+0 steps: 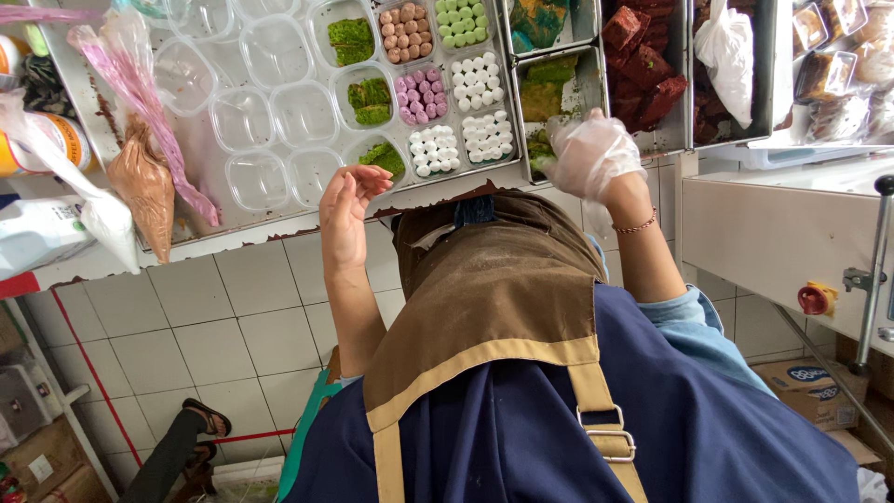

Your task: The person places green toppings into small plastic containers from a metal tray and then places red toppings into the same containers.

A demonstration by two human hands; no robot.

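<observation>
White floor tiles fill the lower left; a metal counter runs across the top of the view. Your left hand is bare, raised at the counter's near edge, fingers loosely curled and slightly apart, clamped on nothing. At its 12 o'clock sit clear tubs, some empty, some holding green crumb cake. At 1 o'clock from it lie white balls, with pink balls beyond. Your right hand wears a thin clear glove, fingers bent down together into a metal tray of green cake; whether they pinch a piece, you cannot tell. Dark red cake blocks lie at its 1 o'clock. A brown filled bag rests at 9 o'clock from your left hand. Your brown apron covers the middle.
</observation>
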